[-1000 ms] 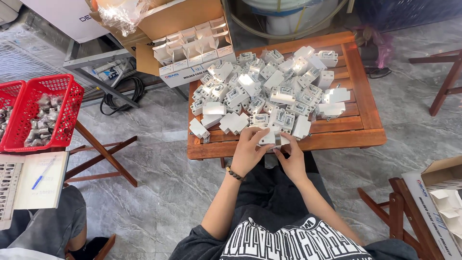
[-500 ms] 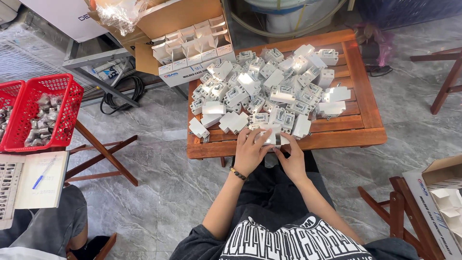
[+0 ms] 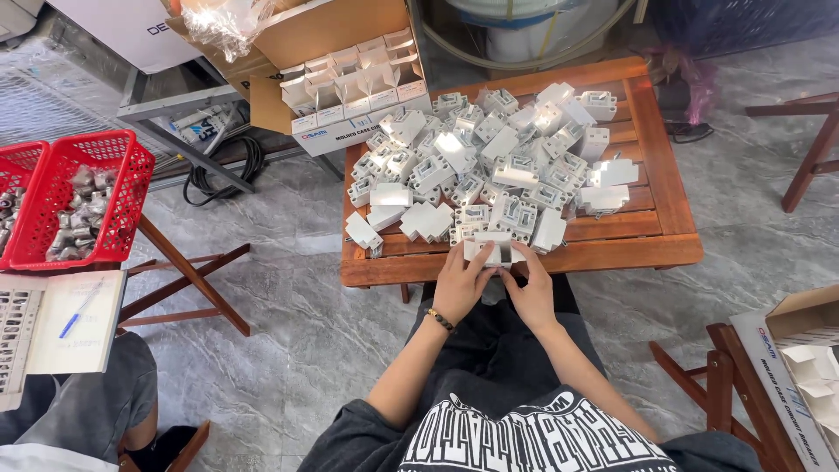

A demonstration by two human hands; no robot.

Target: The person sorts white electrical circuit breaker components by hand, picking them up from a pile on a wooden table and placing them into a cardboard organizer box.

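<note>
A low wooden table carries a heap of several white plastic electrical switch parts. At the table's near edge, my left hand and my right hand together grip one white switch part, fingers curled round its two ends. A beaded bracelet sits on my left wrist. My lap in dark trousers lies right below the hands.
An open cardboard box of small white cartons stands at the table's far left. Red baskets with grey metal pieces rest on a folding stand at left, by a notepad with a blue pen. Another person's knee shows lower left. A carton sits at right.
Both hands stay at the table's near edge on the white part; the fingers have shifted slightly around it.
</note>
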